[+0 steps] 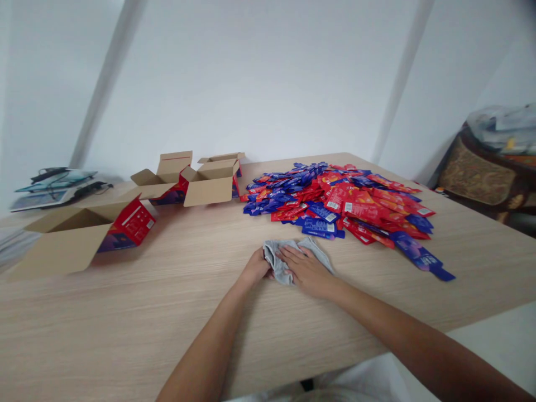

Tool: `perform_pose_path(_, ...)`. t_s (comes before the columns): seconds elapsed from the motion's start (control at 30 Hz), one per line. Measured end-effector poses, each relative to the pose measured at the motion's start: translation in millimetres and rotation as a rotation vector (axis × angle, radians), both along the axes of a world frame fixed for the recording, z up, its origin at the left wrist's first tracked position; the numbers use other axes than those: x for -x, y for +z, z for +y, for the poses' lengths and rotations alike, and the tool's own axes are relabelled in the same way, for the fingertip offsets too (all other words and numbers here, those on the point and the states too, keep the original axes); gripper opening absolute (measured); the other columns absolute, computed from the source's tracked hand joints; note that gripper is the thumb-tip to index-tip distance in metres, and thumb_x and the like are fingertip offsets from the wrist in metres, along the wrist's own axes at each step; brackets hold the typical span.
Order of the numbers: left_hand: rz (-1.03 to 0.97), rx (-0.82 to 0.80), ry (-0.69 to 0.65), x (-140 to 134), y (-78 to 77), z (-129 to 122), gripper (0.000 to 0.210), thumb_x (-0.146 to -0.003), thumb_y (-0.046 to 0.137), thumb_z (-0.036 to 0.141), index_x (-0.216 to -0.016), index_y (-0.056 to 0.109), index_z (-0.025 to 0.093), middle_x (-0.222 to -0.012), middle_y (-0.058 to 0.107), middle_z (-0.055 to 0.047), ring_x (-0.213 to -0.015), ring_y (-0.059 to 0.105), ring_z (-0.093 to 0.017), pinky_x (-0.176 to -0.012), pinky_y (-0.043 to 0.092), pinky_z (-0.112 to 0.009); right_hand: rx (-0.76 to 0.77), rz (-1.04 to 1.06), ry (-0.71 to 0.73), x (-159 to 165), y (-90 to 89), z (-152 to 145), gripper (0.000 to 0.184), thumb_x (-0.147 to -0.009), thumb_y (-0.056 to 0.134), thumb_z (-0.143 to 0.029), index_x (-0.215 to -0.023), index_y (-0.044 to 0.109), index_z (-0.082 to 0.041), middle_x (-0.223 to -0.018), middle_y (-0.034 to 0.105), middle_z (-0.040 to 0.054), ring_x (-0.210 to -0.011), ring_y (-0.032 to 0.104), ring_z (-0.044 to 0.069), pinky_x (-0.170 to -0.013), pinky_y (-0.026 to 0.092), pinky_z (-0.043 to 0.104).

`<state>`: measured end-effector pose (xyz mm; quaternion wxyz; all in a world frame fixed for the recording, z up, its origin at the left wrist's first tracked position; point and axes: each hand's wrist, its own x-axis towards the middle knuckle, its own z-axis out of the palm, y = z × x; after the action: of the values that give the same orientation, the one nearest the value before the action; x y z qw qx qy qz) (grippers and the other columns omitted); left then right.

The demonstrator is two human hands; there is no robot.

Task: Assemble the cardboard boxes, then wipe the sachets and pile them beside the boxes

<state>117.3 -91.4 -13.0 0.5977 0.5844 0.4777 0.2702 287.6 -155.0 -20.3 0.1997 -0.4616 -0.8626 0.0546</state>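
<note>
A grey cloth lies crumpled on the table in front of me. The fingers of my left hand are curled around its left edge, with the fingertips partly hidden under the fabric. My right hand rests flat on top of the same cloth, fingers stretched out towards the left. Just beyond the hands is a large heap of red packets and blue packets. One flattened blue packet sticks out at the heap's near right side.
Several open cardboard boxes stand on the left, the nearest box with its flaps spread. A stack of flat items with a cable sits at the far left. Past the table's right edge is a patterned chair with plastic-wrapped things on it.
</note>
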Motion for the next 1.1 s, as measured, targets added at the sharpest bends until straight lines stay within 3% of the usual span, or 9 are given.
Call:
perform_pose_path(0.1,0.029,0.019,-0.014,4,1.7,1,0.026,-0.065,0.064,0.015,-0.090,0.056,0.013,-0.048,0.058,0.004,-0.037,0.051,-0.008,-0.042,0.040,-0.018,0.017,-0.042,-0.144,-20,-6.0,7,0.046,-0.093,0.035,-0.030,-0.139,0.034,-0.024,-0.146,0.033,0.0063,-0.134,0.026,0.023,-0.107,0.018,0.046)
perform_pose_path(0.3,0.096,-0.049,-0.082,16,7.7,7,0.042,-0.068,0.062,0.016,-0.108,0.054,0.012,-0.055,0.056,0.004,-0.042,0.048,-0.008,-0.044,0.037,-0.019,-0.004,0.039,-0.352,-64,-9.4,21,0.040,-0.083,0.040,-0.010,-0.119,0.056,-0.016,-0.122,0.054,0.0119,-0.113,0.045,0.024,-0.096,0.035,0.040)
perform_pose_path(0.4,0.206,-0.349,-0.148,16,9.3,5,0.055,-0.060,0.064,0.008,-0.114,0.059,0.014,-0.069,0.056,0.002,-0.056,0.051,-0.010,-0.057,0.041,-0.022,0.038,0.235,-0.401,-72,-11.2,30,0.035,-0.078,0.039,-0.006,-0.101,0.064,-0.015,-0.103,0.060,0.0110,-0.099,0.052,0.022,-0.089,0.040,0.037)
perform_pose_path(0.47,0.313,-0.593,-0.131,15,9.1,2,0.049,-0.063,0.060,0.007,-0.111,0.064,0.017,-0.079,0.055,-0.001,-0.068,0.052,-0.012,-0.068,0.043,-0.024,0.071,0.477,-0.419,-74,-11.7,35,0.031,-0.080,0.040,-0.012,-0.097,0.065,-0.016,-0.095,0.063,0.0085,-0.094,0.055,0.022,-0.086,0.043,0.038)
perform_pose_path(0.6,0.425,-0.798,-0.071,11,10.7,-3,0.033,-0.080,0.048,0.017,-0.105,0.069,0.022,-0.086,0.052,-0.005,-0.079,0.052,-0.016,-0.078,0.043,-0.028,0.031,0.891,-0.389,-64,-4.0,33,0.036,-0.086,0.037,-0.028,-0.114,0.058,-0.019,-0.104,0.065,0.0071,-0.101,0.055,0.023,-0.091,0.041,0.042)
perform_pose_path(0.7,0.345,-0.849,-0.026,13,15.5,-4,0.024,-0.077,0.055,0.021,-0.094,0.072,0.021,-0.099,0.054,-0.009,-0.098,0.048,-0.021,-0.088,0.040,-0.031,-0.043,0.633,-0.160,-41,11.7,20,0.040,-0.088,0.041,-0.035,-0.124,0.052,-0.021,-0.126,0.055,0.0099,-0.118,0.046,0.024,-0.099,0.034,0.043)
perform_pose_path(0.8,0.204,-0.818,-0.158,15,18.3,-6,0.019,-0.069,0.062,0.018,-0.085,0.073,0.019,-0.111,0.056,-0.009,-0.106,0.048,-0.023,-0.094,0.038,-0.032,-0.048,0.147,0.058,-13,28.8,12,0.061,-0.079,0.058,-0.040,-0.135,0.040,-0.023,-0.134,0.048,0.0123,-0.125,0.040,0.027,-0.104,0.025,0.045)
perform_pose_path(0.93,0.178,-0.711,-0.296,15,17.4,-9,0.020,-0.072,0.055,0.013,-0.081,0.072,0.019,-0.095,0.066,-0.007,-0.089,0.057,-0.020,-0.087,0.042,-0.028,0.019,-0.105,-0.017,6,36.5,20,0.052,-0.082,0.057,-0.029,-0.130,0.042,-0.017,-0.110,0.063,0.0141,-0.101,0.058,0.025,-0.088,0.039,0.037)
perform_pose_path(1.1,0.192,-0.628,-0.234,20,22.2,-3,0.018,-0.075,0.053,0.016,-0.077,0.071,0.017,-0.078,0.068,-0.003,-0.083,0.059,-0.019,-0.081,0.044,-0.027,0.035,-0.104,-0.081,-9,30.1,34,0.028,-0.086,0.050,-0.023,-0.114,0.054,-0.021,-0.105,0.065,0.0104,-0.098,0.060,0.023,-0.083,0.041,0.031)
